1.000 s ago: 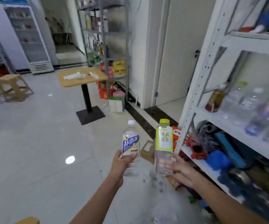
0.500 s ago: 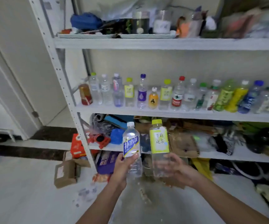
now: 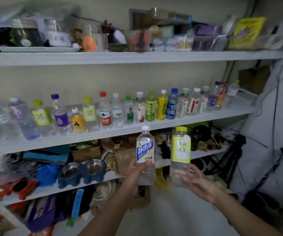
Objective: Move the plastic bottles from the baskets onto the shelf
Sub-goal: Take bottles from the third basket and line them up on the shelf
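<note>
My left hand (image 3: 134, 173) grips a clear bottle with a white cap and a blue-and-white label (image 3: 145, 151), held upright. In my right hand (image 3: 197, 182) is a clear bottle with a yellow cap and a yellow-green label (image 3: 180, 151), also upright. Both bottles hang in front of the white shelf (image 3: 154, 126), just below its front edge. A long row of several plastic bottles (image 3: 106, 111) stands along that shelf from the far left to the right. No basket is in view.
The top shelf (image 3: 137, 57) carries jars, bags and boxes. A lower shelf (image 3: 110, 175) holds metal bowls (image 3: 93, 167), cardboard and blue items. At the right, cables and a dark stand (image 3: 273, 167) lean by the wall. Bare shelf board shows right of the bottle row (image 3: 241, 106).
The view has swung right along the shelf and closer to it. Both hands have risen with their bottles toward the middle shelf's front edge.
</note>
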`<state>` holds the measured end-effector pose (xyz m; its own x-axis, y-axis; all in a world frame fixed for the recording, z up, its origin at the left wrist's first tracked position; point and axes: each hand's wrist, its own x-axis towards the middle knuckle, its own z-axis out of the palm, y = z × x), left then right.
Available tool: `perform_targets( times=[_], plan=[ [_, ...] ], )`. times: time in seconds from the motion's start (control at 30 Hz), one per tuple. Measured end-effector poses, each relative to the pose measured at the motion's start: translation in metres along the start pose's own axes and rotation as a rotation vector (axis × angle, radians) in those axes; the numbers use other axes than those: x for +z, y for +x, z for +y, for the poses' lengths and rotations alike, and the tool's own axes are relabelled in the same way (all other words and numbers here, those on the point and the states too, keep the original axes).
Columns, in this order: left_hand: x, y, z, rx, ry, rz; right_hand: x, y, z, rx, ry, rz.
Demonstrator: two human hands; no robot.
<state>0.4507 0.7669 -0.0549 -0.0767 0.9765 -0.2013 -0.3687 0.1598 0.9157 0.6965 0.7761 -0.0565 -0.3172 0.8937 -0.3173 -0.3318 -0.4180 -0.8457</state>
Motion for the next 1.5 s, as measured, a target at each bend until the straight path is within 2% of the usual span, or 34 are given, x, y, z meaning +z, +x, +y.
perform_targets(
  times=[0.17, 0.4, 0.77, 1.03, 1.2, 1.5],
  plan=[
    [0.074, 0.028, -0.023, -0.063, 0.029, -0.086, -0.068, -0.007, -0.026, -0.035, 0.002, 0.039],
    [0.141, 0.082, -0.035, -0.102, 0.091, -0.205, -0.129, 0.005, -0.038, -0.062, 0.087, 0.137],
    [0.237, 0.223, -0.044, -0.063, 0.204, -0.376, -0.203, 0.091, -0.128, -0.142, 0.085, 0.278],
    [0.329, 0.308, -0.079, -0.188, 0.257, -0.520, -0.283, 0.109, -0.174, -0.156, 0.020, 0.495],
    [0.406, 0.342, -0.111, -0.178, 0.297, -0.582, -0.353, 0.116, -0.211, -0.147, 0.003, 0.571],
    [0.552, 0.403, -0.153, -0.165, 0.238, -0.496, -0.501, 0.162, -0.296, -0.121, -0.052, 0.614]
  ],
)
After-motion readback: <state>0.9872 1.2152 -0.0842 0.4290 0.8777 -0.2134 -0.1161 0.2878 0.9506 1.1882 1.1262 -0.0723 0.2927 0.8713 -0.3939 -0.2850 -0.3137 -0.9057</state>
